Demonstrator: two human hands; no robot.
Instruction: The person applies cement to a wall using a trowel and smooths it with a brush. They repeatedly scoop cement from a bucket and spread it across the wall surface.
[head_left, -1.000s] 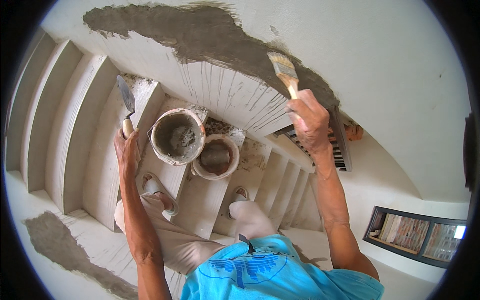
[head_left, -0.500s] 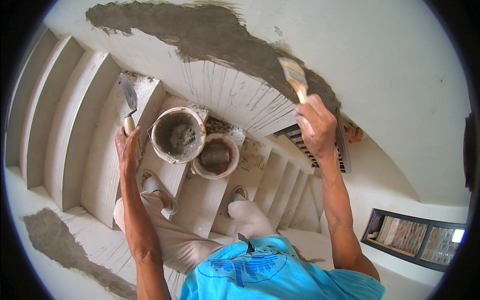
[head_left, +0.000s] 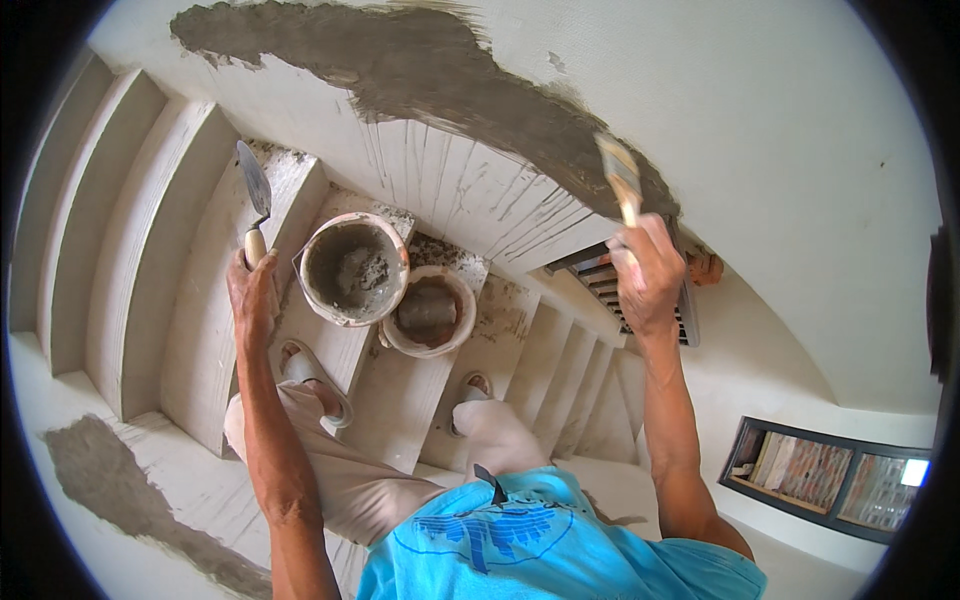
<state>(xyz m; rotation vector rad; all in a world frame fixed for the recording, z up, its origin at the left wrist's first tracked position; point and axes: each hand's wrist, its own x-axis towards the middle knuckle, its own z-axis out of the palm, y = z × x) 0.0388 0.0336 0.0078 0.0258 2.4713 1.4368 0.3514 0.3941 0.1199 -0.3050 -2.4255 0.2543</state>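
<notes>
My right hand [head_left: 652,268] is closed round the handle of a flat paintbrush [head_left: 621,172], whose bristles lie over the right end of a dark grey mortar patch [head_left: 430,75] on the white wall. In my left hand [head_left: 252,295] is a pointed trowel [head_left: 255,183], gripped by its pale handle with the blade upward, held over the steps. Just right of that hand stands a bucket [head_left: 313,290] with grey mortar inside. A second bucket [head_left: 466,330] beside it holds brownish-grey water or slurry; which one is hard to tell.
Pale stairs [head_left: 150,270] run across the view, with my sandalled feet on them. Grey drips streak the wall under the patch. Another mortar patch [head_left: 110,475] covers the left wall. A dark slatted frame [head_left: 600,285] lies beyond my right hand; a black-framed window [head_left: 800,470] sits lower right.
My right hand and the paintbrush have moved a little right and down along the wall patch. The left hand with the trowel has barely shifted.
</notes>
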